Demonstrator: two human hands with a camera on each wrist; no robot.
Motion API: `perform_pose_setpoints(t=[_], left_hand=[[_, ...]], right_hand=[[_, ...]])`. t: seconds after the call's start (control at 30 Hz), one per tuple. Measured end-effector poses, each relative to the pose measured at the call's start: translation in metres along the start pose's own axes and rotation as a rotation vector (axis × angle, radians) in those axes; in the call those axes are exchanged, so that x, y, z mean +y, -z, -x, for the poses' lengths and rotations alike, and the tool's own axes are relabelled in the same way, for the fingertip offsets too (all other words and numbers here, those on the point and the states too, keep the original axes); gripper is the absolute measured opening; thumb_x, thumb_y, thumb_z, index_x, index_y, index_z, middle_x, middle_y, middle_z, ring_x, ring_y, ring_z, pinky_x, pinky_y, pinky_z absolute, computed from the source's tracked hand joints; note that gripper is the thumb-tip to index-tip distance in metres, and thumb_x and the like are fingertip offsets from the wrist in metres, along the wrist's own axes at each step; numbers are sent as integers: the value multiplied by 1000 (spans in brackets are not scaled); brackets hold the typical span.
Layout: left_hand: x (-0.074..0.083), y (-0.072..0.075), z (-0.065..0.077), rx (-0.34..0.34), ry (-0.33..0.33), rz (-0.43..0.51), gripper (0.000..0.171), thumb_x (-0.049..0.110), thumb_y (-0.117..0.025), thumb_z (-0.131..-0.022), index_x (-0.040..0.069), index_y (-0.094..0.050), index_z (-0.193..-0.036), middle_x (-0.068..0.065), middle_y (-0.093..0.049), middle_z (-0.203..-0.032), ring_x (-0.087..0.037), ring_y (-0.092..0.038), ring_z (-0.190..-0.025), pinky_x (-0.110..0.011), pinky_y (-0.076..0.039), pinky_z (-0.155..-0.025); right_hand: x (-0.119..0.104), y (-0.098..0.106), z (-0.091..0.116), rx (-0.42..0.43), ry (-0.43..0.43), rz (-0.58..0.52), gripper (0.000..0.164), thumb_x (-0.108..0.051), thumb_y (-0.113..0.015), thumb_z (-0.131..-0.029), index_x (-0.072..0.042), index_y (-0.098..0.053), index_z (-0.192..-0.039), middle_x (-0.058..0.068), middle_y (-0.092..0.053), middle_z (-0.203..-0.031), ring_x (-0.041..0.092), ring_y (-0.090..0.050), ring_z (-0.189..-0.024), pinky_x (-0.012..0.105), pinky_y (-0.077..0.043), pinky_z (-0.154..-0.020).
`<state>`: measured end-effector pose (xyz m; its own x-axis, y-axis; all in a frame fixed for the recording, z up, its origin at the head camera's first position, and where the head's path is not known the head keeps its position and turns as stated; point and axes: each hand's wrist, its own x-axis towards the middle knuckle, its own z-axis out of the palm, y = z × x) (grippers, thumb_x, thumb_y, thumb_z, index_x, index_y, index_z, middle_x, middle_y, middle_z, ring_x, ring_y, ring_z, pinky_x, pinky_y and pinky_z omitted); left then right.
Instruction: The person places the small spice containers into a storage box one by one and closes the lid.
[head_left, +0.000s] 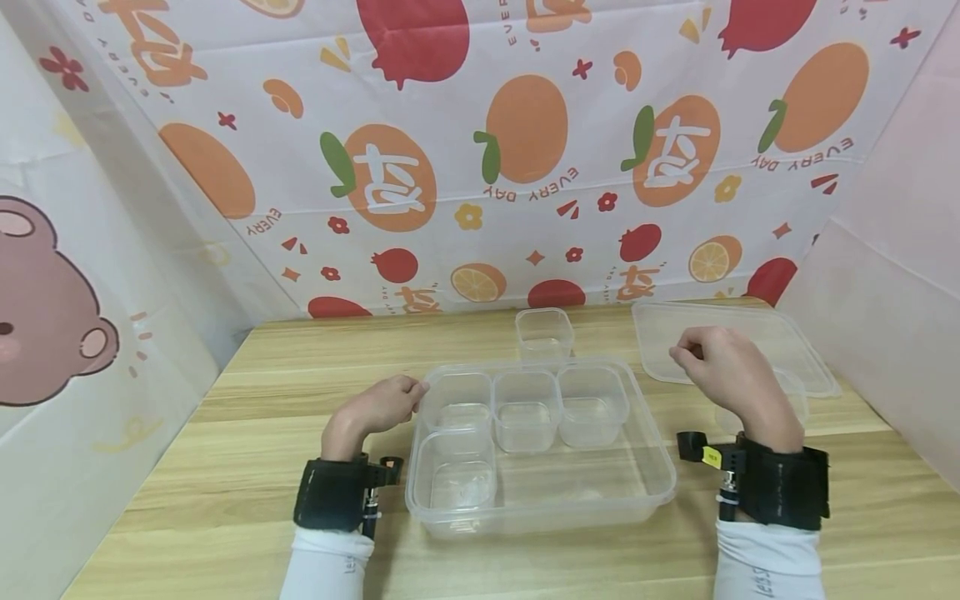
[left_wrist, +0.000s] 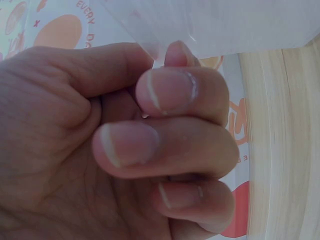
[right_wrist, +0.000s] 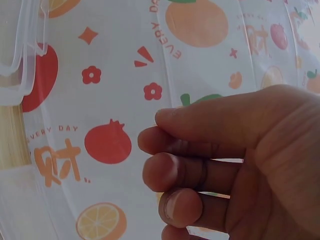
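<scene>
A large clear plastic container (head_left: 570, 504) stands on the table, with several small clear cups inside: a row along its back, including one cup (head_left: 527, 417) in the middle, and another cup (head_left: 454, 479) at the front left. My left hand (head_left: 378, 406) pinches the container's rim at the back left corner between thumb and index finger; its other fingers (left_wrist: 135, 145) are curled. My right hand (head_left: 723, 367) hovers at the right, over a large clear lid (head_left: 795, 342), fingers loosely curled and thumb against the index finger. It holds nothing.
One more small cup (head_left: 543, 333) stands behind the container. Partly hidden by the right wrist is another small clear piece (head_left: 795, 400), its kind unclear. A fruit-print cloth (head_left: 450, 250) hangs along the table's back edge, with pale cloths at both sides.
</scene>
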<state>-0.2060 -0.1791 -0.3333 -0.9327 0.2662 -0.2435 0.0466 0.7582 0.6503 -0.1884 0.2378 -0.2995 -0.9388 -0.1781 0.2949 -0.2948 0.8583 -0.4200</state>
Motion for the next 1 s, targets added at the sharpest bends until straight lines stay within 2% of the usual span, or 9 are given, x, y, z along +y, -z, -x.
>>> perform_pose_setpoints(t=[0.1,0.37,0.53,0.73,1.0], left_hand=[[0,1,1,0,3,0,34,21,-35,-112,1,-57,-95,-8,-49,-86,-24,-47,-80,-36,-36,-68],[0,0,0,-1,-2,0,34,20,-35,-111,2,-56,-91,-7,-46,-81,-21,-43,-74,-34,-34,-65],[1,0,1,-1,-3,-14,34,21,-35,-112,1,-55,-93,-9,-50,-87,-23,-47,-81,-35,-36,-68],[1,-1,1,0,-1,-6,34,20,-35,-111,2,-54,-89,-6,-45,-80,-21,-41,-72,-34,-33,-64],[1,0,1,2,-1,-14,34,21,-35,-112,1,-56,-93,-9,-49,-87,-23,-46,-79,-36,-36,-67]], right_hand=[[4,1,1,12,-2,5,15,-4,-65,-95,1,-71,-83,1,-57,-67,22,-50,-65,38,-40,-61],[15,3,4,5,-47,26,17,-5,-63,-96,2,-69,-83,4,-56,-68,24,-49,-65,38,-39,-60],[23,3,6,14,-62,31,17,-5,-62,-96,3,-69,-83,4,-56,-68,25,-50,-65,37,-39,-59],[34,5,10,28,-84,17,17,-5,-61,-96,4,-70,-84,5,-57,-68,26,-50,-65,37,-40,-58],[45,6,13,20,-131,14,18,-5,-61,-97,7,-70,-86,8,-60,-70,28,-50,-67,37,-41,-57]])
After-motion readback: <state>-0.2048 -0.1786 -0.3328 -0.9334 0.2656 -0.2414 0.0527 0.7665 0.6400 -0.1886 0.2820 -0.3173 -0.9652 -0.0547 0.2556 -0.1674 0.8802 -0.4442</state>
